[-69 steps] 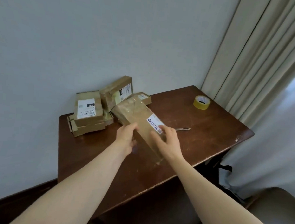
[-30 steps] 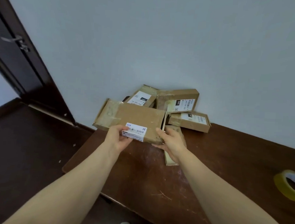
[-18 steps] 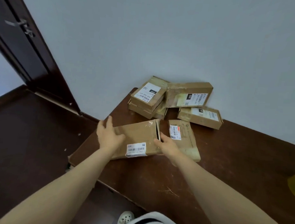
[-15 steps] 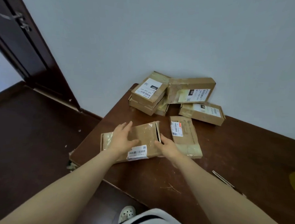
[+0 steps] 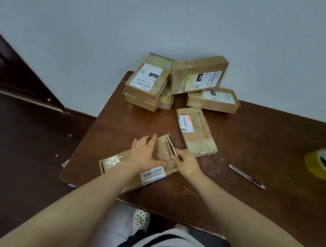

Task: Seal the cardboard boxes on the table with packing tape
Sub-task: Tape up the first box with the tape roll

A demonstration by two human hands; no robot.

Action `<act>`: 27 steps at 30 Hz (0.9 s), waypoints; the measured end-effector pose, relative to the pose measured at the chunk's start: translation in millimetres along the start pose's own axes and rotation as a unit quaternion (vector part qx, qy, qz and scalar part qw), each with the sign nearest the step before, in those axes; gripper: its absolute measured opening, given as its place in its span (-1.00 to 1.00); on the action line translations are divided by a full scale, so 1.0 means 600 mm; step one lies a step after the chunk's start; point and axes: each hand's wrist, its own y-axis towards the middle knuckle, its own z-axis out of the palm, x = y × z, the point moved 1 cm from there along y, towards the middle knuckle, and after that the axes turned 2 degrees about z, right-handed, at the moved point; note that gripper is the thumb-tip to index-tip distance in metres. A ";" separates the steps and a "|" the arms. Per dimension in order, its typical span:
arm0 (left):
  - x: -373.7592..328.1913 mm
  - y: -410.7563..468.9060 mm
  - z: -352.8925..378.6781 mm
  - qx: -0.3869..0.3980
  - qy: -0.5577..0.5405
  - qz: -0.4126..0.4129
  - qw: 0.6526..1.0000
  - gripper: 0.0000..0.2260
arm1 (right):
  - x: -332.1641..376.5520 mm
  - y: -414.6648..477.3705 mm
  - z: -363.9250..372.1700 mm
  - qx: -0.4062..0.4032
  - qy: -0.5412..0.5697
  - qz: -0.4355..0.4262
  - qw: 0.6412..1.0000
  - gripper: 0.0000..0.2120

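A long flat cardboard box (image 5: pixel 115 162) with a barcode label lies near the table's front left corner. My left hand (image 5: pixel 146 153) presses flat on its top with straight fingers. My right hand (image 5: pixel 186 162) rests at the box's right end, fingertips against the raised end flap. A second flat box (image 5: pixel 196 131) lies just behind and to the right. A roll of yellow packing tape (image 5: pixel 320 163) sits at the far right edge of view. A slim utility knife (image 5: pixel 246 176) lies between my right hand and the tape.
Several more labelled boxes are piled against the wall, among them a stacked one (image 5: pixel 148 81), a leaning one (image 5: pixel 199 74) and a flat one (image 5: pixel 213 100). The brown table (image 5: pixel 248 198) ends close to my body. A dark door (image 5: pixel 13 74) stands at left.
I carried the long box from mid-air down onto the table's front left corner. My left hand slid onto its top, my right stayed at its end. The view tilted down.
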 end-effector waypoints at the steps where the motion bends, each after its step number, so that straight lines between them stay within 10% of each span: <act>1: -0.003 0.003 0.002 -0.001 -0.014 0.003 1.000 -0.03 | -0.005 -0.002 0.000 -0.002 -0.002 0.008 1.000 -0.69; 27: -0.053 0.120 -0.021 0.116 -0.021 0.191 0.974 -0.78 | -0.033 -0.023 0.030 -0.120 0.022 0.065 0.990 -0.74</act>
